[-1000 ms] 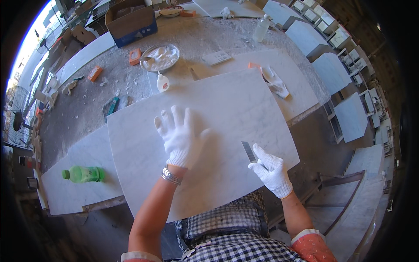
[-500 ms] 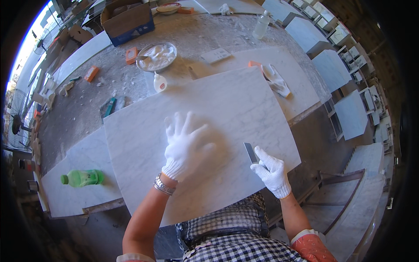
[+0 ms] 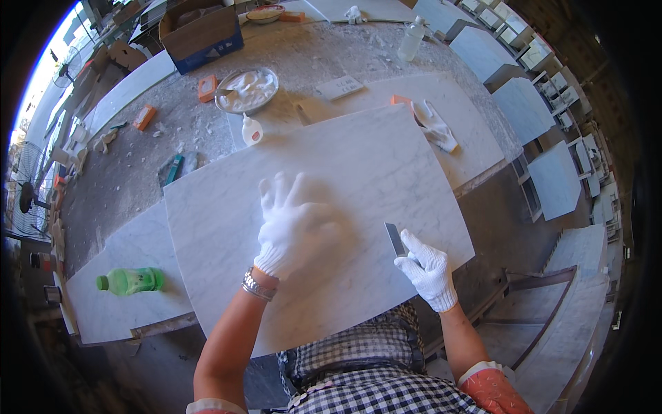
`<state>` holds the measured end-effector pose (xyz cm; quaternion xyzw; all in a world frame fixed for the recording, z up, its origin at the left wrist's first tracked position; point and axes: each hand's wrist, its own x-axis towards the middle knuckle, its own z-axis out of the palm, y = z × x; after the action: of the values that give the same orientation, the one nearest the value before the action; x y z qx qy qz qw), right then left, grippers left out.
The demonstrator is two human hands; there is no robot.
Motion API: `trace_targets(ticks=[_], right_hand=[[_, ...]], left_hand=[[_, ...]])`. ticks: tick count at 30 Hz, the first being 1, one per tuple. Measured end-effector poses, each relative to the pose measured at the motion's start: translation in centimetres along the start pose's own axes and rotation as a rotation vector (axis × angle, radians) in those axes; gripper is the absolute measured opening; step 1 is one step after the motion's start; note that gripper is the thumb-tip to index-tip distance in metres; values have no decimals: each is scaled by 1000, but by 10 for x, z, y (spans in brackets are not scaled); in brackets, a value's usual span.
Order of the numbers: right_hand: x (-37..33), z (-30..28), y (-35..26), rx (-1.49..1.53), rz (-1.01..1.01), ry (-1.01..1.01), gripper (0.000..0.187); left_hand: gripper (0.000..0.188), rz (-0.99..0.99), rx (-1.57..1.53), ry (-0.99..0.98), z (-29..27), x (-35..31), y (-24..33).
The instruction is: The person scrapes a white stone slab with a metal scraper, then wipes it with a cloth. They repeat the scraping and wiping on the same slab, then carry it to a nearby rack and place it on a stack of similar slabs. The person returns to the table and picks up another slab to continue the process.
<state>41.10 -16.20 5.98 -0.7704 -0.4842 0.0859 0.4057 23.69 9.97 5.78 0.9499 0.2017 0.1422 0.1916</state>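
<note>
A large white marble slab (image 3: 331,262) with faint grey veins lies in front of me, its near edge at my waist. My left hand (image 3: 293,224), in a white knit glove, is over the slab's middle with its fingers spread and holds nothing. I cannot tell whether its palm touches the stone. My right hand (image 3: 427,269), also gloved, is closed near the slab's right edge. Between its thumb and fingers it pinches a flat grey metal scraper blade (image 3: 395,239), which points away from me. Most of the scraper's lower end is hidden in the glove.
Beyond the slab stand a small white squeeze bottle (image 3: 252,130) and a bowl of white paste (image 3: 248,90). A loose glove (image 3: 437,127) lies at the far right. A green bottle (image 3: 131,281) lies left. Farther back are a cardboard box (image 3: 201,34) and a clear bottle (image 3: 412,40).
My left hand has shifted slightly away and left over the slab, its thumb less visible. My right hand keeps the scraper in almost the same place.
</note>
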Motion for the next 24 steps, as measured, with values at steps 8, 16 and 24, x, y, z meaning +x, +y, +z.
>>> trace_targets(ticks=[8,16,24], right_hand=[[-2,2,4,23,-23,22,51],[-5,-5,6,290,244,24,53],[6,-31,-5,581,514,148,56]], left_hand=[[73,-125,153,122,9,0,10],[71,-360,402,223,16,13,1],[61,589,-920,-459,36,-77,146]])
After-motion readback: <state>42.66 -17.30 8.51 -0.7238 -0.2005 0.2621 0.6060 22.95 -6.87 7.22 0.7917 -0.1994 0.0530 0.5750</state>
